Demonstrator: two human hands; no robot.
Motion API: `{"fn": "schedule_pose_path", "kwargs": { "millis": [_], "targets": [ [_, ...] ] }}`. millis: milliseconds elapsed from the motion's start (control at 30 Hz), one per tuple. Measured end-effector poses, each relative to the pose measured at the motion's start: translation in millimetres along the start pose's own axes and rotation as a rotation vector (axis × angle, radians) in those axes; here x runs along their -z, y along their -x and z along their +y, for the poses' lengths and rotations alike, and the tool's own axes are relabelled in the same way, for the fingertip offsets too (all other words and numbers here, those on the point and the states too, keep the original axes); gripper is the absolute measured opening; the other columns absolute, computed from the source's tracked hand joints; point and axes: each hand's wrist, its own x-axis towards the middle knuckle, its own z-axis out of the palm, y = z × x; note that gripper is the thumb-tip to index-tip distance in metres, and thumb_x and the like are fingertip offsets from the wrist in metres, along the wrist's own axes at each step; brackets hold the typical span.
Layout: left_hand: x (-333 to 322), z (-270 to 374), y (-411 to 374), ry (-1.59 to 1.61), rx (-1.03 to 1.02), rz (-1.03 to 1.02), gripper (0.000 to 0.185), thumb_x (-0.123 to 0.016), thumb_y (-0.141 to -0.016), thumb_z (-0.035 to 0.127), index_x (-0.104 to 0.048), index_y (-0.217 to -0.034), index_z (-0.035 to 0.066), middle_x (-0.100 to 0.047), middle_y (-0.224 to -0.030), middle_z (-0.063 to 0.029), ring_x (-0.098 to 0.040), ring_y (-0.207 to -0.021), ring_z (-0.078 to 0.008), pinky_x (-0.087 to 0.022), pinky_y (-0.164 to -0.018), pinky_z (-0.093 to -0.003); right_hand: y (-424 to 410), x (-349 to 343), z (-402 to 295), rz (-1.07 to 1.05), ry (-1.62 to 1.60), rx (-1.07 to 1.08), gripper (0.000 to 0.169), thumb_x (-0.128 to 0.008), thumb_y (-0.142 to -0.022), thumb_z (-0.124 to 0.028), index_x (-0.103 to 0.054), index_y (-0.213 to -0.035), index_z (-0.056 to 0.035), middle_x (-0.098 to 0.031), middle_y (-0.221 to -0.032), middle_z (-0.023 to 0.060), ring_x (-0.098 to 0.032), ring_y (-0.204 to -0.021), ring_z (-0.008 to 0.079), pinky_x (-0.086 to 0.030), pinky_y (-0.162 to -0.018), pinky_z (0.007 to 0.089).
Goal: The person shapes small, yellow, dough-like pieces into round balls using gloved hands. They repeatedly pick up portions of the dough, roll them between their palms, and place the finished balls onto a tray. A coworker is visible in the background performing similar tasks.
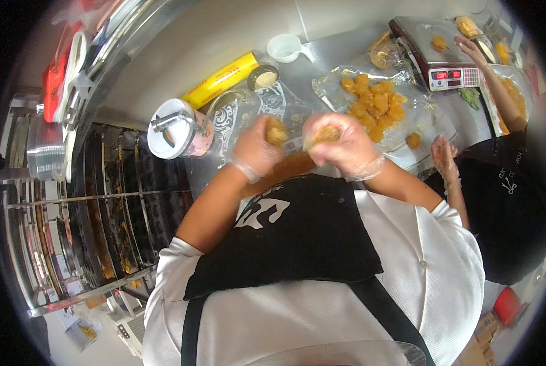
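My left hand (257, 151), in a clear plastic glove, holds a brownish-yellow lump (276, 131) between thumb and fingers. In my right hand (353, 148), also gloved, is a pale yellow-brown lump (326, 133), cupped by curled fingers. Both hands are a little blurred and stand apart above the worktop, in front of my black apron (300, 233). Just beyond my right hand, several glossy amber lumps (380, 103) lie heaped on a clear plastic sheet (424, 107). One darker ball (413, 140) sits apart from that heap.
To the right, a co-worker's hand (470, 51) is over a digital scale (428, 41); another hand (444, 158) hangs nearer. A yellow box (222, 78), white scoop (285, 48), small bowl (263, 78) and lidded canister (176, 130) line the back. A tray rack (89, 199) stands left.
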Motion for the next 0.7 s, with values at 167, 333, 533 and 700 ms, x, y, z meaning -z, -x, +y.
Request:
{"fn": "schedule_pose_path", "kwargs": {
  "millis": [167,333,533,700],
  "targets": [
    [4.1,-55.5,6.3,0.117,0.020,0.183,0.053,-0.074,-0.072,0.010,-0.057,-0.123,0.007,-0.066,-0.102,-0.0122,-0.065,-0.092,-0.0260,-0.052,-0.085,-0.0349,13.1,48.4,5.5,0.515,-0.411,-0.028,0.012,-0.066,-0.092,-0.009,-0.061,-0.103,-0.0061,-0.064,-0.097,0.0083,-0.068,-0.088,0.0250,-0.056,-0.068,0.0352],
    [-3.8,-85.6,16.7,0.331,0.068,0.246,0.044,-0.073,-0.074,0.005,-0.058,-0.116,0.005,-0.062,-0.098,-0.0037,-0.060,-0.089,-0.0149,-0.050,-0.082,-0.0307,46.1,167.8,87.1,0.778,0.024,-0.061,0.017,-0.066,-0.092,-0.013,-0.061,-0.105,-0.0031,-0.068,-0.101,0.0101,-0.068,-0.086,0.0221,-0.055,-0.071,0.0325],
    [-2.7,-80.0,26.5,0.261,0.059,0.238,0.043,-0.073,-0.074,0.006,-0.059,-0.115,0.005,-0.063,-0.099,-0.0047,-0.061,-0.090,-0.0157,-0.051,-0.084,-0.0305,41.2,197.9,64.2,1.273,0.727,0.185,0.047,-0.070,-0.092,-0.024,-0.057,-0.127,0.0043,-0.063,-0.125,0.0214,-0.064,-0.108,0.0288,-0.051,-0.094,0.0382],
    [-9.3,-71.1,26.9,0.199,-0.045,0.194,0.063,-0.072,-0.075,0.005,-0.050,-0.134,0.005,-0.064,-0.101,-0.0077,-0.062,-0.092,-0.0182,-0.051,-0.086,-0.0317,34.9,176.2,65.2,1.081,1.479,0.069,0.072,-0.075,-0.088,-0.030,-0.046,-0.143,0.0064,-0.055,-0.137,0.0271,-0.057,-0.123,0.0348,-0.044,-0.107,0.0428]
  ]
}}
